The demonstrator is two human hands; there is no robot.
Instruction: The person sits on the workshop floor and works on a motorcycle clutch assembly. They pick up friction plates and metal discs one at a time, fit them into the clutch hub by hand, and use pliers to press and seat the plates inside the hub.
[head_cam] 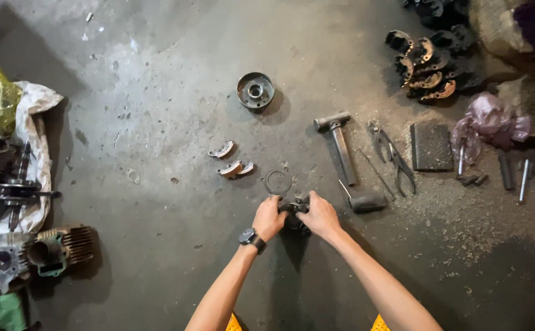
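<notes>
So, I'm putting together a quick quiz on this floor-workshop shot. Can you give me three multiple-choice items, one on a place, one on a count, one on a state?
1. Where does the round drum-shaped part lie, seen from the hands?
A. beyond them, further up the floor
B. under the right forearm
C. on the white cloth

2. How many small curved shoe pieces lie loose on the floor just left of the thin ring?
A. one
B. three
C. six

3. What are the hands doing?
A. both rest flat on the floor
B. both grip one dark small part
C. one lifts the hammer

Answers:
1. A: it sits alone on bare concrete above the hands in the picture.
2. B: one lies apart, two lie together.
3. B: the left hand and right hand close on the dark part between them; the hammer lies untouched.
</notes>
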